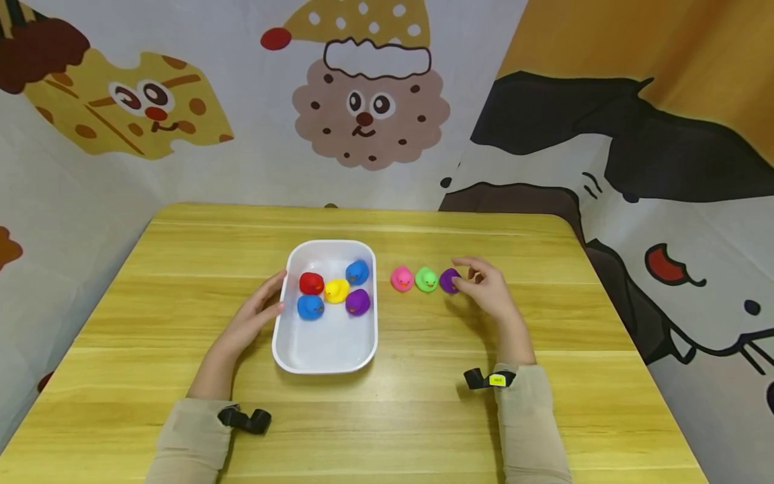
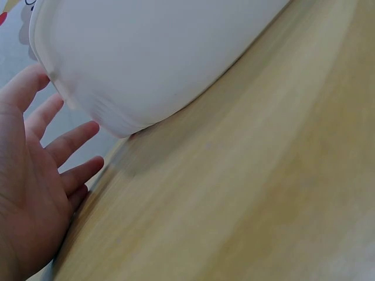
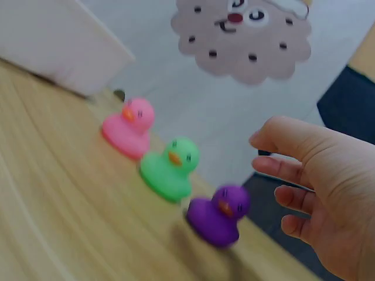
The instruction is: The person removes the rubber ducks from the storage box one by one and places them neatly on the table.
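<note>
The left hand (image 1: 249, 321), fingers relaxed, touches a white tray (image 1: 326, 346) holding five rubber ducks (image 1: 336, 291); both wrist views crop the tray. From above, the empty, loosely bent right hand (image 1: 490, 290) partly hides the purple duck (image 1: 447, 281), one of three lined up on the bench (image 1: 417, 423).

A purple duck (image 3: 214, 218) sits upright just beside the right hand (image 1: 491, 294); a white tray (image 1: 326, 346) lies flat, touching the left hand (image 1: 248, 323).

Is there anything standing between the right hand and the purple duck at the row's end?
No, nothing visible: the right wrist view shows only open space between the right hand and the purple duck. The green duck sits on the purple one's other side.
</note>
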The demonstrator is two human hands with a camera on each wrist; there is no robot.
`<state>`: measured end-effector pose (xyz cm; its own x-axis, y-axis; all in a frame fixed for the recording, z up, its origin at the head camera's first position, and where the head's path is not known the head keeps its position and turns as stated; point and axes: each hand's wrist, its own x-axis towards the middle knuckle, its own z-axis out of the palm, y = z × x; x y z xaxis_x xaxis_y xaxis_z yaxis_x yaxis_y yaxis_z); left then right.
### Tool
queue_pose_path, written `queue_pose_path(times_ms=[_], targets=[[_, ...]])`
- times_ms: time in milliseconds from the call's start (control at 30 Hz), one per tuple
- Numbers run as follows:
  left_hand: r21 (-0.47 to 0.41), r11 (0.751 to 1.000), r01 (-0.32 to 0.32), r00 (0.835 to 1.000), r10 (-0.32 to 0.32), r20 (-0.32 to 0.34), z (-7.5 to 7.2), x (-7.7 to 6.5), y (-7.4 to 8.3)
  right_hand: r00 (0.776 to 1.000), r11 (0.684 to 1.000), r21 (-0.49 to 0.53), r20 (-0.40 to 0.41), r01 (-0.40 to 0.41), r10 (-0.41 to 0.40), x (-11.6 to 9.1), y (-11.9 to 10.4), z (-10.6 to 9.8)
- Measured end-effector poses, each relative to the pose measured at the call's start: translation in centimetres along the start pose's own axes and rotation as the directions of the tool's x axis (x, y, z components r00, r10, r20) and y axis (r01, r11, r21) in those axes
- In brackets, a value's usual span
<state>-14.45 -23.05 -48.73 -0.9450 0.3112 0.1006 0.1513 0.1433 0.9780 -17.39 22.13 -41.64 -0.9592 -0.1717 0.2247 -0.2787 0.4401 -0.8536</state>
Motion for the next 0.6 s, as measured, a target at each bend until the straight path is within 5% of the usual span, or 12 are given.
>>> queue_pose_path(times_ms=[267, 600], targets=[[0.013, 1.000, 0.011, 1.000, -0.010, -0.005, -0.1, 0.0, 0.1, 0.990, 0.991, -0.001, -0.027, 0.137, -0.137, 0.3, -3.7, 1.5], [-0.010, 1.000, 0.000, 1.000, 0.000, -0.001, 0.0, 0.0, 0.0, 0.985, 0.983, 0.073, 0.044, 0.166, -0.169, 1.3, -3.3, 5.6]])
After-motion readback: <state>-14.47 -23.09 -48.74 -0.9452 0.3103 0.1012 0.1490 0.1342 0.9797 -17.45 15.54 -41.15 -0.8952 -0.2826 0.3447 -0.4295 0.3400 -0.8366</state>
